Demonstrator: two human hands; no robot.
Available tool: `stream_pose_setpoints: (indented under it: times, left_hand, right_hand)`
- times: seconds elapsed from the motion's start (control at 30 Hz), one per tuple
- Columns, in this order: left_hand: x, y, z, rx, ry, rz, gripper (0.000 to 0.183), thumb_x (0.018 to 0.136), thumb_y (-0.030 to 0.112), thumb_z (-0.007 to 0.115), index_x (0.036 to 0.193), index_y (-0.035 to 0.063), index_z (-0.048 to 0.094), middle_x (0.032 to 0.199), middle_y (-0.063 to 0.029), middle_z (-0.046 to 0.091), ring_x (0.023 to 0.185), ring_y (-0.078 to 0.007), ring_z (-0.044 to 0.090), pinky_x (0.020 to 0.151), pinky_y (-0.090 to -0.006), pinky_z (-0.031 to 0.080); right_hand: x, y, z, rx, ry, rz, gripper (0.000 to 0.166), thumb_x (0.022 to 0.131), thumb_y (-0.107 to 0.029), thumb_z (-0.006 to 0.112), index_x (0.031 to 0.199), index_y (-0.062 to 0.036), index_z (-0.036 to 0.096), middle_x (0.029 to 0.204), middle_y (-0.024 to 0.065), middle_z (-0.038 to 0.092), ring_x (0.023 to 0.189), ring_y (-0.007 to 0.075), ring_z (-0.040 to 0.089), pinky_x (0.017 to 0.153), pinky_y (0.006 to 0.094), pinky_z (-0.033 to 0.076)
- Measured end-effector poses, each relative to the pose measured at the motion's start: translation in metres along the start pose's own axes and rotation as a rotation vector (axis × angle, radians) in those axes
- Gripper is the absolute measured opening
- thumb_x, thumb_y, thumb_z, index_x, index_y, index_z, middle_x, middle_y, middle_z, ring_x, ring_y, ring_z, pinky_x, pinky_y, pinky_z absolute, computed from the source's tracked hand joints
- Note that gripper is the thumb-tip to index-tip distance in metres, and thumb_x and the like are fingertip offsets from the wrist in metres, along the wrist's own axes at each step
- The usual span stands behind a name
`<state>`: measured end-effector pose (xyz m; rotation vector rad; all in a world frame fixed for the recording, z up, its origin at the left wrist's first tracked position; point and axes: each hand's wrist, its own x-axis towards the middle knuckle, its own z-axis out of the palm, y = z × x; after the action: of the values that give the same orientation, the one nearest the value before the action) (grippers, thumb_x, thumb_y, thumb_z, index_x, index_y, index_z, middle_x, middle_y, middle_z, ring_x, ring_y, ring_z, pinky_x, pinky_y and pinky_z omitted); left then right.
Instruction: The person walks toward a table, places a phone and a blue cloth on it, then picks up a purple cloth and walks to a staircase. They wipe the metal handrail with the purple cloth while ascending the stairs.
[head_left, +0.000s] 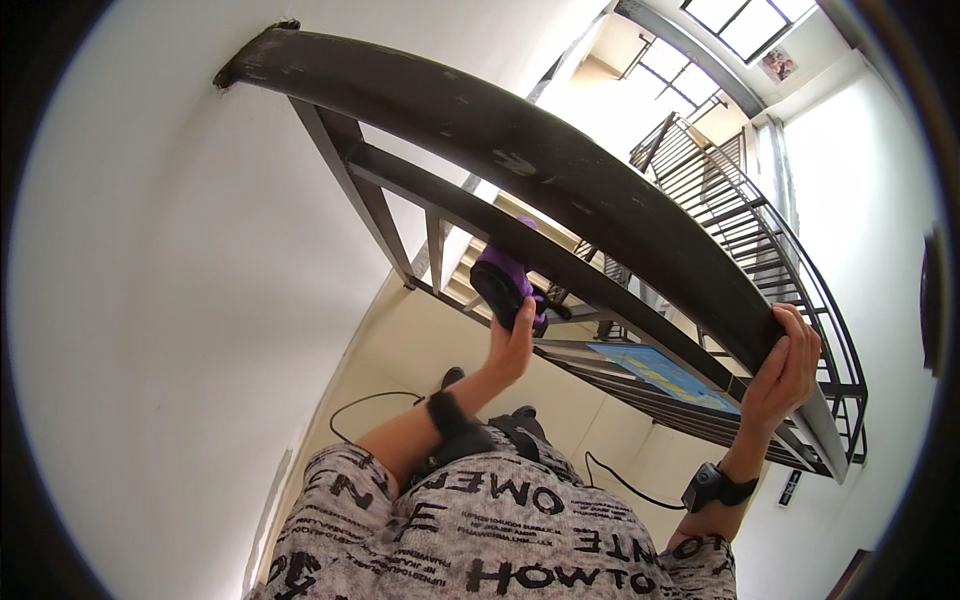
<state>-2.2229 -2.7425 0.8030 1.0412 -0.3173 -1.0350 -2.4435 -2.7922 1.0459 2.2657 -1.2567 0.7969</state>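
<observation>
My left hand (514, 341) grips a purple and black hand-held object (502, 276), whose exact kind I cannot tell. It sits at the thinner lower rail (457, 210) of a dark metal stair railing, and that rail hides part of it. Purple also shows just above the rail. With fingers and thumb bent around it, my right hand (784, 367) holds the right part of the wide dark handrail (517, 142). Scuffs and pale worn patches mark the handrail's top.
The handrail's far end meets a white wall (157, 262) at the left. Stairs (510, 210) and a second railing (765, 232) lie beyond. A blue and yellow sign (664, 375) is fixed low on the railing. Cables (630, 484) hang beside both arms, above the tiled floor (427, 345).
</observation>
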Motion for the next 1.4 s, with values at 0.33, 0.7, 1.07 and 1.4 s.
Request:
stream_pose_setpoints:
  times: [0.33,0.7,1.07,1.4]
  left_hand:
    - [0.057,-0.055,-0.071,0.227,-0.105,-0.1,0.025,0.094,0.031,0.052,0.094,0.0075,0.059,0.075,0.0037,0.053,0.068,-0.0066,0.048,0.062,-0.0246,0.041]
    - [0.16,0.014,-0.021,0.005,-1.026,-0.05,0.038,0.099,0.034,0.046,0.111,0.0021,0.061,0.1,-0.0023,0.062,0.089,-0.0132,0.057,0.08,-0.0281,0.046]
    - [0.119,-0.148,-0.139,0.321,-0.122,-0.324,0.044,0.096,0.034,0.049,0.12,-0.0007,0.059,0.11,-0.0059,0.064,0.097,-0.0152,0.059,0.086,-0.0286,0.046]
    - [0.002,0.003,-0.011,-0.057,-0.046,-0.122,0.038,0.099,0.03,0.05,0.124,0.0026,0.058,0.114,-0.0039,0.06,0.097,-0.0144,0.057,0.082,-0.0287,0.049]
  right_hand:
    - [-0.003,0.004,-0.002,-0.003,0.02,-0.009,0.024,0.094,-0.004,0.044,0.103,-0.001,0.066,0.102,0.0109,0.07,0.094,0.0275,0.065,0.084,0.0372,0.051]
    - [-0.007,0.002,-0.004,-0.004,-0.007,0.015,0.024,0.093,-0.005,0.045,0.102,-0.0015,0.066,0.101,0.0112,0.07,0.093,0.028,0.065,0.084,0.038,0.051]
    - [0.0,-0.009,-0.018,0.01,-0.008,0.009,0.024,0.091,-0.005,0.044,0.1,-0.0001,0.066,0.1,0.0123,0.07,0.092,0.0304,0.064,0.084,0.0381,0.05]
    - [-0.018,0.01,-0.037,0.002,0.014,0.008,0.025,0.091,-0.003,0.042,0.101,0.0013,0.065,0.098,0.013,0.07,0.091,0.0302,0.065,0.083,0.0381,0.051]
